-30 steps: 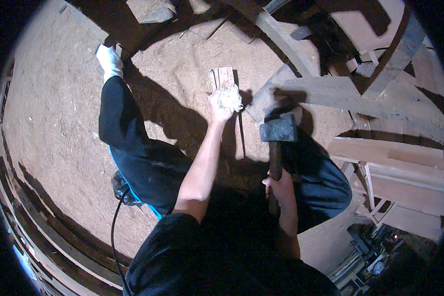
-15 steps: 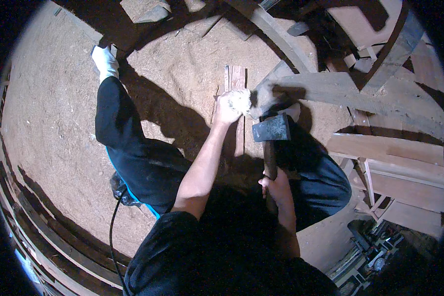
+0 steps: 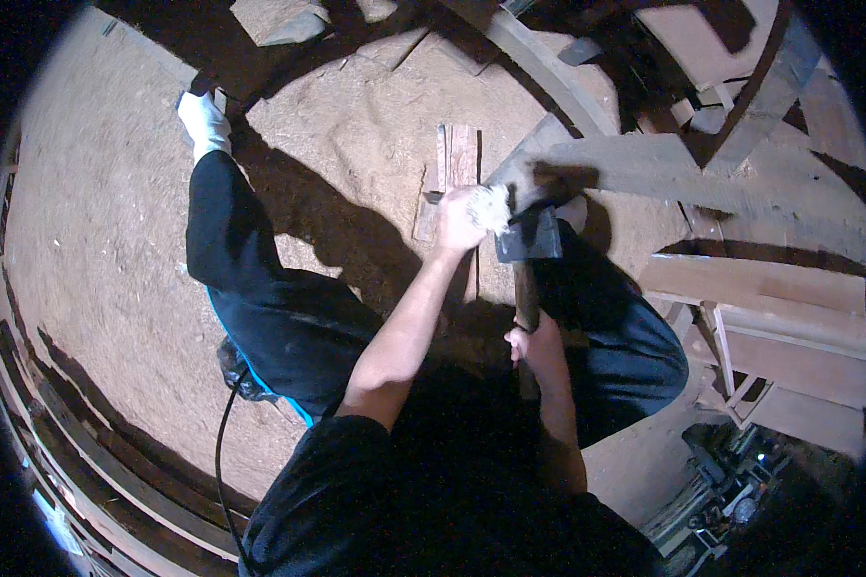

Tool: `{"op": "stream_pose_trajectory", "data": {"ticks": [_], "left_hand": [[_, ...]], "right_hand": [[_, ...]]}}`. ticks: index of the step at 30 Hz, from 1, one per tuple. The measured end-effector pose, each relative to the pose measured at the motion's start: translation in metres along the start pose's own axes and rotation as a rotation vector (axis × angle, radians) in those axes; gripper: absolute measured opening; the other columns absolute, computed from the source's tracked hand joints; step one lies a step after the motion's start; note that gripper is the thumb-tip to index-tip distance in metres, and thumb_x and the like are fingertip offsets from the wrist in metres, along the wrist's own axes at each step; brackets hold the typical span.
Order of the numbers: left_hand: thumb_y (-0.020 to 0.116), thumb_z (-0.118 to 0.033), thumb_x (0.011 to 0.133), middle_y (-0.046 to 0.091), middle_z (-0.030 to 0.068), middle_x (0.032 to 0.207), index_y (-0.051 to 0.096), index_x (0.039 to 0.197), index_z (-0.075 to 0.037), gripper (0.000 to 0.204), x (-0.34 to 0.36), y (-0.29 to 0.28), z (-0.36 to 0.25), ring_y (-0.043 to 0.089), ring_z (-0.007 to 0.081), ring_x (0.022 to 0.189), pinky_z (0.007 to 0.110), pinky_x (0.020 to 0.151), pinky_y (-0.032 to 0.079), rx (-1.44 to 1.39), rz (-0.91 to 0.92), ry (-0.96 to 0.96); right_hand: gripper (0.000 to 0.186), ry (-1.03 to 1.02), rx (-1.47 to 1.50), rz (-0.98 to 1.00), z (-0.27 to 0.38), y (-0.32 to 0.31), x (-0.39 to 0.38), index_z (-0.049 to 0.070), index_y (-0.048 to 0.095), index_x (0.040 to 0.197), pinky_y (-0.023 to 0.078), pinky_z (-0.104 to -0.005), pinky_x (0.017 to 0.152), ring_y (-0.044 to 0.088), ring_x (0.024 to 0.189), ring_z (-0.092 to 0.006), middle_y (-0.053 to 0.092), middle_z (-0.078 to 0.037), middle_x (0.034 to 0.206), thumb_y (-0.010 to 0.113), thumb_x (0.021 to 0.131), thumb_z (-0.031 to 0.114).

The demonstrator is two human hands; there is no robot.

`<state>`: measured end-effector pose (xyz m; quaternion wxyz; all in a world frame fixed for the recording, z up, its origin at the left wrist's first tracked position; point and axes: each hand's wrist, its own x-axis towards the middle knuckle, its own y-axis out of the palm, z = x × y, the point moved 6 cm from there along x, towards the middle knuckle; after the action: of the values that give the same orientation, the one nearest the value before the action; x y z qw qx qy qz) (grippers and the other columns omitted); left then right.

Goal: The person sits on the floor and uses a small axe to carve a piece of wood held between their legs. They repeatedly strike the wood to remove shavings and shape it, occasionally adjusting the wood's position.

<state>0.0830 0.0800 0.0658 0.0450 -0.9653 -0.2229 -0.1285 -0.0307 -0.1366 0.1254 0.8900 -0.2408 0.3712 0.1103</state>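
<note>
My left hand (image 3: pixel 460 223) is closed around a pale object with a frayed, fuzzy end (image 3: pixel 491 206); the rest of it is hidden by the fist. Below that hand, a reddish wooden board (image 3: pixel 460 154) lies on the dusty ground. My right hand (image 3: pixel 537 343) grips the brown wooden handle of a hammer (image 3: pixel 529 238). Its dark, block-shaped metal head is just right of the fuzzy end; I cannot tell whether they touch. Beside the board, left of my fist, is a small flat wood piece (image 3: pixel 425 219).
My legs are spread on either side, a white-covered foot (image 3: pixel 205 125) at the far left. Long weathered timbers (image 3: pixel 635 173) lie at the upper right. Planed boards (image 3: pixel 760 298) are stacked at right, above a dark machine (image 3: pixel 731 481). A black cord (image 3: pixel 218 452) runs at lower left.
My left fist and the fuzzy-ended object have shifted slightly right and downward. The hammer head has tilted and moved slightly up, its handle still in my right hand.
</note>
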Motion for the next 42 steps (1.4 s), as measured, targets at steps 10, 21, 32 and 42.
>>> {"op": "stream_pose_trajectory", "data": {"ticks": [10, 21, 32, 42], "left_hand": [[0.068, -0.018, 0.077, 0.067, 0.006, 0.073, 0.066, 0.079, -0.007, 0.011, 0.013, 0.0, -0.013, 0.065, 0.0193, 0.068, 0.032, 0.062, 0.052, 0.16, 0.143, 0.147], [0.067, -0.009, 0.079, 0.068, 0.0063, 0.078, 0.069, 0.086, -0.006, 0.008, -0.019, 0.03, 0.036, 0.065, 0.0166, 0.069, 0.031, 0.063, 0.052, -0.112, 0.239, -0.026], [0.071, -0.018, 0.063, 0.06, 0.0115, 0.067, 0.059, 0.069, -0.006, 0.017, -0.021, 0.029, 0.019, 0.057, 0.0328, 0.062, 0.04, 0.062, 0.046, -0.187, 0.1, 0.059], [0.073, -0.019, 0.067, 0.059, 0.0097, 0.066, 0.063, 0.072, -0.01, 0.014, -0.017, 0.023, -0.008, 0.058, 0.0298, 0.062, 0.039, 0.062, 0.047, -0.118, 0.166, 0.084]], "right_hand": [[0.028, 0.088, 0.005, 0.028, -0.004, 0.008, 0.014, 0.003, 0.05, 0.093, 0.044, -0.032, 0.04, 0.051, 0.044, -0.0159, 0.051, -0.005, 0.061, 0.065, 0.069, -0.002], [0.031, 0.081, 0.099, -0.012, 0.01, -0.01, -0.017, 0.005, 0.05, 0.094, 0.045, -0.0307, 0.041, 0.052, 0.045, -0.0148, 0.051, -0.004, 0.062, 0.066, 0.069, -0.001], [0.024, -0.128, -0.104, -0.096, 0.053, -0.003, -0.033, 0.003, 0.05, 0.093, 0.043, -0.0298, 0.041, 0.05, 0.044, -0.0128, 0.053, -0.004, 0.063, 0.063, 0.073, -0.003], [0.021, -0.247, 0.373, -0.093, 0.061, 0.004, -0.05, 0.003, 0.05, 0.089, 0.042, -0.0273, 0.042, 0.05, 0.043, -0.0134, 0.052, -0.004, 0.06, 0.06, 0.073, -0.007]]}}
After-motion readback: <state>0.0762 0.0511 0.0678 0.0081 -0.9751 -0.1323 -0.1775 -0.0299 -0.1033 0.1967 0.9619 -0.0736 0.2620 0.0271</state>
